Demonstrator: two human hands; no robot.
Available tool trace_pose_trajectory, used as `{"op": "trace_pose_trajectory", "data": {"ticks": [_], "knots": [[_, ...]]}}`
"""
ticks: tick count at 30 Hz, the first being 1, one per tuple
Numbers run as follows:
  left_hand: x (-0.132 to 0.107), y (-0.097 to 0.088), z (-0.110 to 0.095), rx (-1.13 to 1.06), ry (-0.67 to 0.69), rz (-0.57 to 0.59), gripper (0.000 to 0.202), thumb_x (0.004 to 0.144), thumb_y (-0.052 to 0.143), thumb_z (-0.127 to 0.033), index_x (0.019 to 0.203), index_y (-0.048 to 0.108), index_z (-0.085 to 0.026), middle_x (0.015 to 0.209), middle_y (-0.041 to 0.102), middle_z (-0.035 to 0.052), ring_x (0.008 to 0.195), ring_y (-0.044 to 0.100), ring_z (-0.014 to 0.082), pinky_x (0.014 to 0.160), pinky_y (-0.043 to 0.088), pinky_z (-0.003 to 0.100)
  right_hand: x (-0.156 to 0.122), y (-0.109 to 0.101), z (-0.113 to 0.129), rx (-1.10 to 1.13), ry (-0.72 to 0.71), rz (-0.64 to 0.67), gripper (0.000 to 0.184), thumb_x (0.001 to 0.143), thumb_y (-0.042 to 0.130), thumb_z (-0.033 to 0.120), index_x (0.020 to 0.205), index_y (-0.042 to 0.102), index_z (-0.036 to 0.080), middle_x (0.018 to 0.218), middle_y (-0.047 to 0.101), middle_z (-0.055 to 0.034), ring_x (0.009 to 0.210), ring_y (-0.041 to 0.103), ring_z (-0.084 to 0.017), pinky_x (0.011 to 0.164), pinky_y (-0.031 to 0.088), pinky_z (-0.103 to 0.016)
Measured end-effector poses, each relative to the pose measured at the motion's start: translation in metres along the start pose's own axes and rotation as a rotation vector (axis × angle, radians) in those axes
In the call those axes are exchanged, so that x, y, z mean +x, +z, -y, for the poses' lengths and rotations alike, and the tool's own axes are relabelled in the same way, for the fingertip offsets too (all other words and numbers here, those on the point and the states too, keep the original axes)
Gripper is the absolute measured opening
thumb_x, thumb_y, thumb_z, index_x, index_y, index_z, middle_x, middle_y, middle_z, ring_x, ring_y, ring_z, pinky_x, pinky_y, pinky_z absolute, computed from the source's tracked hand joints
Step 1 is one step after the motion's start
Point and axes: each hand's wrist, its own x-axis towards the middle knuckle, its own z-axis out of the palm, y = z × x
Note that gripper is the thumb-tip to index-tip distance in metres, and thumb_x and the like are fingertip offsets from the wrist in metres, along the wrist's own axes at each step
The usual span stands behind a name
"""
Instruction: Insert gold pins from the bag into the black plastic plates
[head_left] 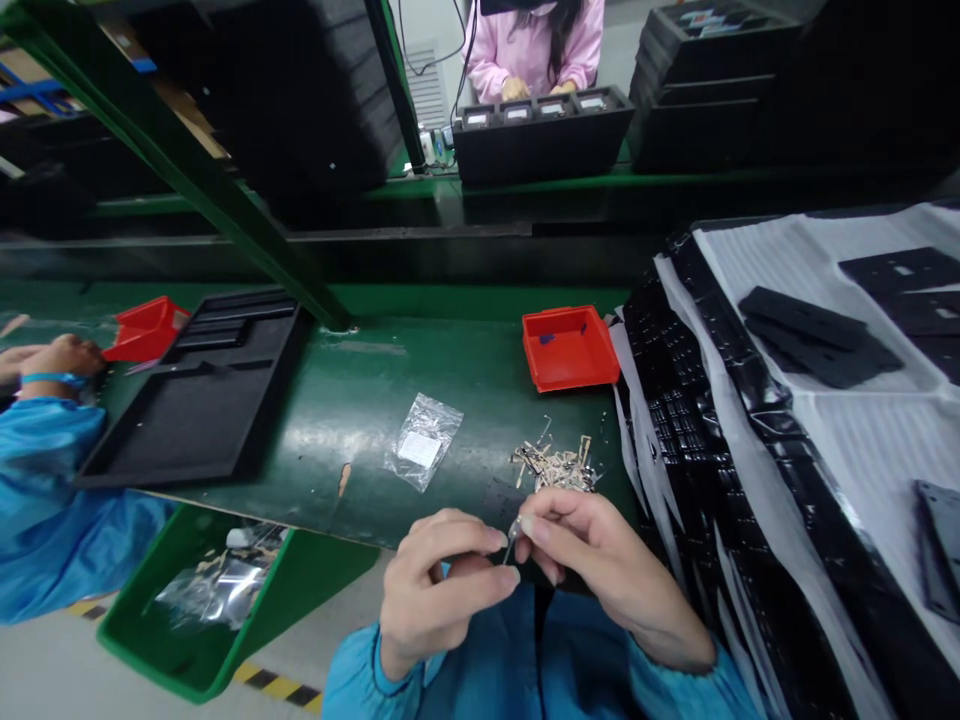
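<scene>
Both my hands meet at the near edge of the green bench, pinching one small metal part between them. My left hand grips it from the left with thumb and forefinger closed. My right hand pinches its top from the right, fingers curled. Just beyond my fingers lies a small heap of similar tan and metal pieces. A clear plastic bag with a white label lies flat to the left of the heap.
A red tray sits behind the heap. Stacked black trays with white sheets fill the right. A black moulded tray lies left, beside a co-worker's blue sleeve and second red tray. A green bin hangs below. A person in pink works opposite.
</scene>
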Motion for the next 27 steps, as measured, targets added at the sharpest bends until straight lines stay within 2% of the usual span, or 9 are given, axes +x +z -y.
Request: {"op": "trace_pose_trajectory", "data": {"ticks": [10,13,15,16,17,19,21,24,27], "knots": [[-0.003,-0.023,0.007,-0.053,-0.068,0.202,0.040,0.089,0.049,0.009,0.103,0.072,-0.019,0.112,0.063,0.0072,0.094,0.065,0.0151,0.073,0.058,0.029,0.002,-0.002,-0.005,-0.124,-0.029,0.008,0.041,0.091,0.067,0.051,0.092,0.065,0.011,0.079,0.068,-0.0028,0.059,0.051,0.000,0.056,0.040,-0.011],[-0.005,-0.027,0.004,-0.103,-0.236,0.268,0.029,0.100,0.055,-0.014,0.124,0.069,-0.021,0.120,0.063,0.0120,0.104,0.065,0.0210,0.084,0.060,0.037,0.003,0.001,-0.003,-0.188,-0.048,-0.026,0.042,0.090,0.066,0.053,0.090,0.065,0.011,0.079,0.069,-0.0039,0.061,0.052,-0.001,0.057,0.041,-0.012],[-0.007,-0.024,-0.001,-0.211,-0.388,0.205,0.043,0.101,0.061,-0.045,0.136,0.063,-0.020,0.119,0.063,0.0147,0.102,0.066,0.0242,0.083,0.061,0.039,0.003,0.002,-0.003,-0.233,-0.067,-0.064,0.041,0.091,0.065,0.053,0.090,0.065,0.012,0.080,0.069,-0.0042,0.062,0.053,-0.002,0.059,0.043,-0.012],[-0.008,-0.020,-0.003,-0.267,-0.471,0.141,0.052,0.098,0.062,-0.054,0.138,0.061,-0.020,0.117,0.064,0.0144,0.099,0.067,0.0235,0.079,0.061,0.036,0.003,0.003,-0.004,-0.252,-0.084,-0.091,0.040,0.092,0.065,0.051,0.090,0.066,0.012,0.081,0.069,-0.0040,0.063,0.053,-0.002,0.061,0.044,-0.012],[-0.009,-0.015,-0.006,-0.304,-0.556,0.069,0.051,0.098,0.064,-0.054,0.136,0.062,-0.021,0.113,0.066,0.0128,0.094,0.068,0.0211,0.076,0.062,0.032,0.003,0.004,-0.006,-0.270,-0.100,-0.122,0.038,0.092,0.065,0.050,0.090,0.067,0.012,0.082,0.069,-0.0036,0.064,0.053,-0.002,0.062,0.044,-0.012],[-0.009,-0.003,-0.010,-0.325,-0.712,-0.053,0.032,0.101,0.064,-0.040,0.128,0.065,-0.024,0.104,0.069,0.0080,0.086,0.069,0.0150,0.072,0.060,0.023,0.004,0.006,-0.010,-0.298,-0.137,-0.181,0.035,0.093,0.064,0.047,0.091,0.068,0.013,0.083,0.068,-0.0027,0.068,0.056,-0.002,0.066,0.046,-0.012],[-0.006,0.009,-0.013,-0.325,-0.848,-0.115,0.016,0.102,0.062,-0.029,0.115,0.069,-0.022,0.093,0.070,0.0038,0.078,0.069,0.0105,0.069,0.059,0.016,0.003,0.008,-0.014,-0.333,-0.180,-0.215,0.033,0.095,0.062,0.046,0.090,0.069,0.013,0.086,0.067,-0.0026,0.073,0.058,-0.003,0.068,0.047,-0.013],[0.001,0.020,-0.013,-0.360,-0.932,-0.149,0.016,0.101,0.064,-0.030,0.094,0.068,-0.017,0.077,0.064,0.0005,0.063,0.063,0.0076,0.059,0.055,0.013,0.002,0.011,-0.017,-0.412,-0.229,-0.224,0.034,0.098,0.057,0.044,0.087,0.067,0.013,0.087,0.065,-0.0028,0.075,0.057,-0.005,0.070,0.047,-0.016],[0.005,0.020,-0.008,-0.389,-0.949,-0.097,0.021,0.099,0.065,-0.030,0.086,0.065,-0.014,0.073,0.061,-0.0003,0.058,0.058,0.0070,0.055,0.051,0.013,0.000,0.010,-0.016,-0.464,-0.230,-0.200,0.032,0.099,0.055,0.041,0.087,0.068,0.014,0.084,0.064,-0.0021,0.073,0.056,-0.005,0.070,0.046,-0.017]]}}
